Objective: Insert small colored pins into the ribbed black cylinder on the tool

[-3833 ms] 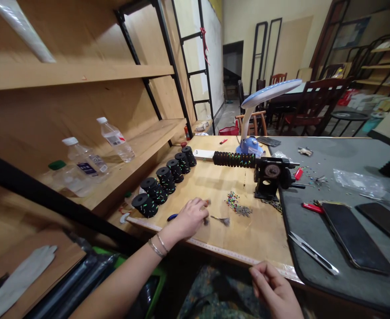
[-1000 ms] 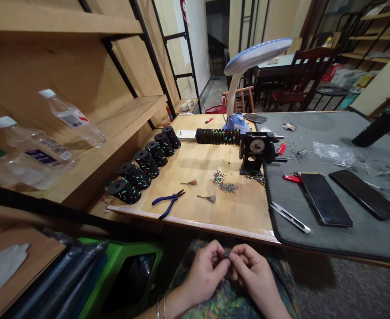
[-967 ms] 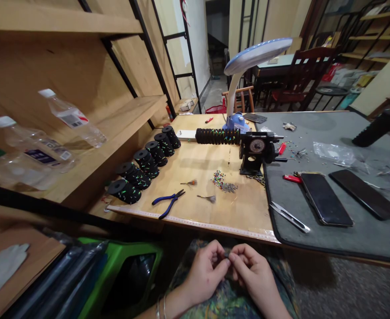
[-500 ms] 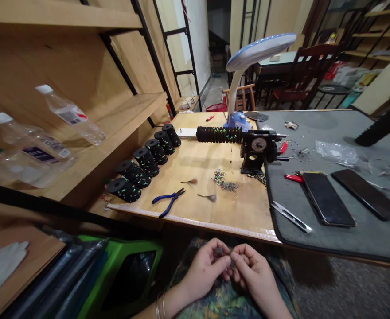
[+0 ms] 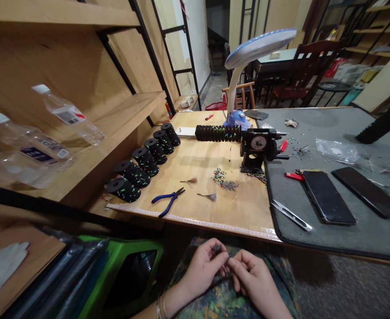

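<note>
Over my lap, in front of the table edge, my left hand [image 5: 206, 263] is closed in a pinch, a bracelet on its wrist. Facing it, my right hand [image 5: 248, 270] pinches too, thumb tip close to the left one. Something small and dark shows between the fingers, too small to name. On the wooden table [image 5: 188, 155] lie blue-handled pliers [image 5: 168, 200], two small tufted pieces with thin stems, and a pile of coloured beads [image 5: 219, 177] with small metal pieces [image 5: 230, 186]. Behind them a black ridged spool [image 5: 219, 133] wound with line sits on a winding device [image 5: 258, 148].
Several black foam spools [image 5: 143, 161] stand along the table's left side. A lamp [image 5: 237, 117] rises at the back. On the grey mat [image 5: 294, 195] lie thread snips [image 5: 292, 215], two phones and a plastic bag [image 5: 337, 152]. Bottles [image 5: 69, 114] lie on the left shelf.
My right hand has shifted slightly, its fingertips drawn a little left and apart from the left hand's. The left hand stays nearly in place. The table objects have not moved.
</note>
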Demonstrator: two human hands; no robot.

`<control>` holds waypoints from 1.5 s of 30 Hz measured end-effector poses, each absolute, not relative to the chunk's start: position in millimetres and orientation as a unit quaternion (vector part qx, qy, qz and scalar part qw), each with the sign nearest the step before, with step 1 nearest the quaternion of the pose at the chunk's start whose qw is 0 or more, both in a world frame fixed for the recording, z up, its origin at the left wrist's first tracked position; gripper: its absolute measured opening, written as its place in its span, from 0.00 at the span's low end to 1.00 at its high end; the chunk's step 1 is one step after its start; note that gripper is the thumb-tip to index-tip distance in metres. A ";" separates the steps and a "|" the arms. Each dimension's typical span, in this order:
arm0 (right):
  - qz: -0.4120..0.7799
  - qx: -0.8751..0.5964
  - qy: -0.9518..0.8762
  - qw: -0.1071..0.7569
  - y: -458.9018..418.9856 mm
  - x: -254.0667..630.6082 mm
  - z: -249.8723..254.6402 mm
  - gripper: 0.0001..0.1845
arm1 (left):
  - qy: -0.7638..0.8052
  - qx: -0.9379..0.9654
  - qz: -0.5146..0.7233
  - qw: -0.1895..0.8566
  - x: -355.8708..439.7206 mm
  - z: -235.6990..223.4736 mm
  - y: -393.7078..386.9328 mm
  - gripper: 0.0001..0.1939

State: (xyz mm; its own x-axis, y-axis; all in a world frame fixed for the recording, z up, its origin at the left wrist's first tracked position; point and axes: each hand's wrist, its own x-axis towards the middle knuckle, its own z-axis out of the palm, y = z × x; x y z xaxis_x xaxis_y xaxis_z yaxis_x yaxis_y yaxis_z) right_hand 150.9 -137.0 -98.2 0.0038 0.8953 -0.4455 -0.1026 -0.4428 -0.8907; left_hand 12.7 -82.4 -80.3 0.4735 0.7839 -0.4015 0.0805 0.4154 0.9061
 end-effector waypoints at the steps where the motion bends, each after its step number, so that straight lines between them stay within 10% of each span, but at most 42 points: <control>1: 0.622 -0.581 -0.341 0.399 -136.7 150.7 -97.8 0.29 | 0.449 0.487 0.249 0.706 12.4 -80.7 -82.4 0.15; 45: 0.628 -0.553 -0.305 0.456 -133.7 152.4 -101.3 0.27 | 0.436 0.703 0.242 0.508 5.0 -87.3 -89.6 0.06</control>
State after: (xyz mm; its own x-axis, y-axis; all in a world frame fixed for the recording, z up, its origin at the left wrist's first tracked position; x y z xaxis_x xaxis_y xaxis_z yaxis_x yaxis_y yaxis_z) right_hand 152.4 -133.7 -101.3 0.0262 0.9092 -0.4155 -0.2349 -0.3984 -0.8866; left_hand 5.0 -89.6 -87.3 0.5032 0.8581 -0.1024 0.3671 -0.1050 0.9242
